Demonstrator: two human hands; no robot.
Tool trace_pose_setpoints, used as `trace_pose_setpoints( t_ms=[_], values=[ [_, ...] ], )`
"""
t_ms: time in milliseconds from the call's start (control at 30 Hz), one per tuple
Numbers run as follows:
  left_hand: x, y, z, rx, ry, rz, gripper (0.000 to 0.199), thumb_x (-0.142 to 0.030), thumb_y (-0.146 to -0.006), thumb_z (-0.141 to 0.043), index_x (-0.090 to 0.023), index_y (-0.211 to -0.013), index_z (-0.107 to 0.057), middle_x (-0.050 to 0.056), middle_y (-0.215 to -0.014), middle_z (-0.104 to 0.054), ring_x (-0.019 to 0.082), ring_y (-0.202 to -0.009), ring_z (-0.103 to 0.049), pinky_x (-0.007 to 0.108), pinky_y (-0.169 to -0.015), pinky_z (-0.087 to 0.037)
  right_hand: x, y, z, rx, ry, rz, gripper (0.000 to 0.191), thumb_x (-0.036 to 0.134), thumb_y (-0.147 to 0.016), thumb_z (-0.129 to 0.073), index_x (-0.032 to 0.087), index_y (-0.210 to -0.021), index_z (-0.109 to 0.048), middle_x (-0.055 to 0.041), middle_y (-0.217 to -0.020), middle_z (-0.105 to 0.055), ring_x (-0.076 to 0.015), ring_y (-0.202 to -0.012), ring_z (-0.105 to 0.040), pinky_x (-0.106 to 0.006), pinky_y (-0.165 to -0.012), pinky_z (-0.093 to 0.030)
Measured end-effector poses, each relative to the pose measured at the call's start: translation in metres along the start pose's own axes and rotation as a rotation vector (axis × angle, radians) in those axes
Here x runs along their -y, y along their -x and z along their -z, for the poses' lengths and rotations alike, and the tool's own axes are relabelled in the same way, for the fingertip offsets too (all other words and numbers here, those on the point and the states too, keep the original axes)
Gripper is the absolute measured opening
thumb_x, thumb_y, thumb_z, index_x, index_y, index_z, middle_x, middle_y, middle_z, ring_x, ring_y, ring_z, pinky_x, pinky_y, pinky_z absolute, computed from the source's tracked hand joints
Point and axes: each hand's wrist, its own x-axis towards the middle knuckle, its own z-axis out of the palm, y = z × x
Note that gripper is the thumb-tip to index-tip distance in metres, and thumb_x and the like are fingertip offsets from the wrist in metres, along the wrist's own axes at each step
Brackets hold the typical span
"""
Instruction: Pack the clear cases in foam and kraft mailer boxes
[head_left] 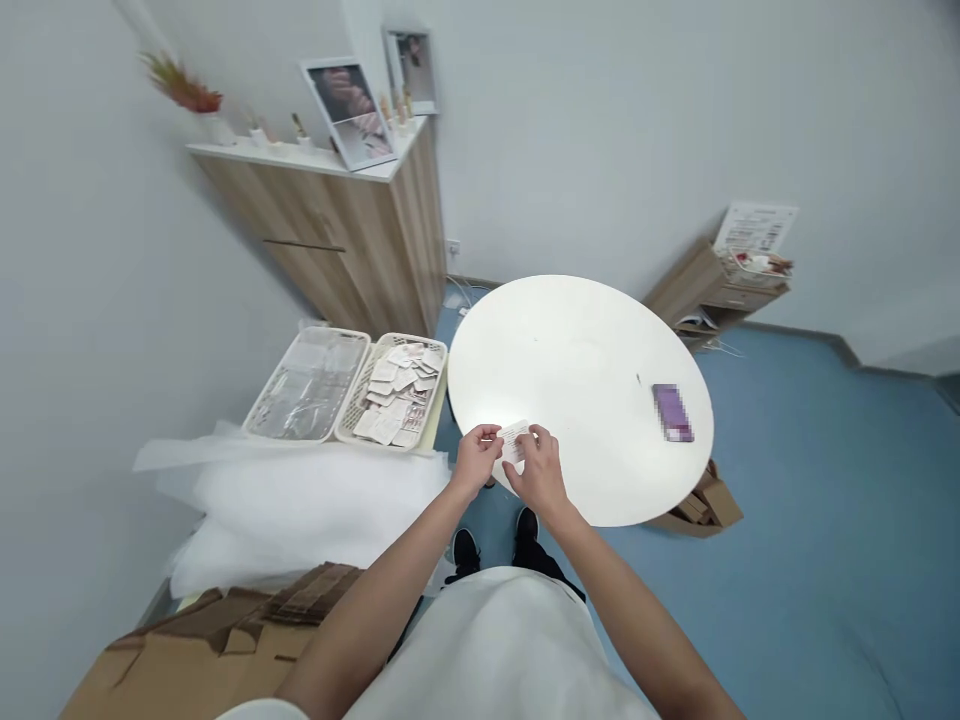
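Between my two hands, over the near left edge of the round white table [577, 370], is a small white card with printed lines [513, 437]. My left hand [476, 458] pinches its left edge between thumb and fingertips. On the other side, my right hand [538, 470] has its fingers curled over the card's right edge, with the thumb at the lower side. To the left of my hands, a white basket [437, 400] holds many similar small printed cards or packets [397, 390].
Beside that basket stands another one [262, 400] with clear plastic bags. White foam sheeting [300, 500] and brown cardboard [195, 650] lie at lower left. A blurred purple object [673, 412] rests on the table's right. A wooden cabinet [330, 230] stands behind; a cardboard box [712, 500] sits on the floor.
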Motion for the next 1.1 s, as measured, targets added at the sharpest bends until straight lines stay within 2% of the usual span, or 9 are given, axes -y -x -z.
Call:
trace_pose_setpoints(
  t_ms=[167,300,433,567,667,733,800,967,1100],
  values=[
    [0.007,0.005,-0.061,0.199,-0.050,0.052,0.024,-0.028,-0.066,-0.062,-0.014,-0.086,-0.058,0.001,-0.074,-0.056,0.008,-0.060,-0.056,0.026,-0.063,-0.049,-0.064,0.031,0.024,-0.062,-0.059,-0.088,0.032,0.028,-0.070,-0.056,0.018,-0.099,-0.049,-0.0140,-0.114,-0.040,-0.0273,-0.100,-0.042,-0.043,-0.083,-0.039],
    [0.014,0.007,-0.102,0.318,-0.116,0.113,0.021,-0.027,-0.065,-0.063,-0.014,-0.081,-0.058,0.000,-0.069,-0.056,0.010,-0.061,-0.057,0.026,-0.062,-0.047,-0.122,0.046,0.045,-0.023,-0.161,-0.045,0.032,0.027,-0.067,-0.059,0.020,-0.097,-0.050,-0.0126,-0.114,-0.043,-0.0270,-0.101,-0.044,-0.043,-0.081,-0.042],
    [0.024,0.005,-0.142,0.338,-0.178,0.116,0.017,-0.024,-0.064,-0.063,-0.015,-0.078,-0.057,-0.001,-0.065,-0.055,0.010,-0.060,-0.056,0.024,-0.060,-0.045,-0.174,0.048,0.066,0.016,-0.226,0.057,0.034,0.025,-0.066,-0.060,0.020,-0.098,-0.051,-0.0127,-0.116,-0.043,-0.0263,-0.103,-0.045,-0.043,-0.082,-0.042],
    [0.027,0.004,-0.174,0.315,-0.240,0.072,0.020,-0.026,-0.064,-0.064,-0.015,-0.080,-0.058,-0.002,-0.066,-0.052,0.009,-0.060,-0.053,0.024,-0.061,-0.044,-0.213,0.042,0.082,0.068,-0.269,0.146,0.035,0.023,-0.066,-0.060,0.020,-0.099,-0.052,-0.0126,-0.119,-0.043,-0.0257,-0.109,-0.042,-0.042,-0.084,-0.042],
    [0.020,0.007,-0.184,0.381,-0.329,0.025,0.043,-0.028,-0.058,-0.069,-0.018,-0.098,-0.057,-0.002,-0.072,-0.051,0.008,-0.061,-0.050,0.025,-0.063,-0.043,-0.233,0.036,0.091,0.156,-0.326,0.211,0.035,0.023,-0.067,-0.060,0.021,-0.101,-0.052,-0.0125,-0.121,-0.044,-0.0252,-0.112,-0.041,-0.042,-0.086,-0.042],
    [0.014,0.009,-0.184,0.445,-0.416,-0.034,0.064,-0.025,-0.053,-0.073,-0.022,-0.113,-0.051,-0.002,-0.077,-0.053,0.010,-0.066,-0.051,0.027,-0.069,-0.044,-0.243,0.032,0.095,0.230,-0.380,0.237,0.035,0.023,-0.067,-0.059,0.021,-0.101,-0.052,-0.0120,-0.122,-0.044,-0.0247,-0.114,-0.040,-0.042,-0.086,-0.042],
    [0.009,0.010,-0.180,0.492,-0.517,-0.107,0.072,-0.024,-0.054,-0.073,-0.025,-0.120,-0.046,-0.001,-0.080,-0.054,0.012,-0.071,-0.051,0.029,-0.074,-0.043,-0.248,0.027,0.097,0.296,-0.433,0.243,0.034,0.023,-0.067,-0.059,0.021,-0.100,-0.052,-0.0112,-0.122,-0.045,-0.0240,-0.115,-0.040,-0.041,-0.087,-0.041],
    [0.004,0.002,-0.170,0.549,-0.720,-0.290,0.031,-0.025,-0.071,-0.058,-0.025,-0.102,-0.061,0.003,-0.080,-0.059,0.015,-0.073,-0.053,0.030,-0.074,-0.043,-0.248,0.015,0.098,0.367,-0.508,0.201,0.031,0.021,-0.064,-0.060,0.021,-0.093,-0.051,-0.0107,-0.119,-0.048,-0.0233,-0.112,-0.045,-0.040,-0.086,-0.041],
    [0.003,-0.004,-0.165,0.548,-0.840,-0.311,0.025,-0.027,-0.079,-0.047,-0.025,-0.097,-0.063,0.005,-0.085,-0.062,0.017,-0.079,-0.055,0.030,-0.076,-0.042,-0.241,0.009,0.100,0.347,-0.512,0.190,0.030,0.018,-0.062,-0.060,0.021,-0.091,-0.051,-0.0097,-0.118,-0.049,-0.0216,-0.107,-0.050,-0.037,-0.084,-0.042]
  ],
)
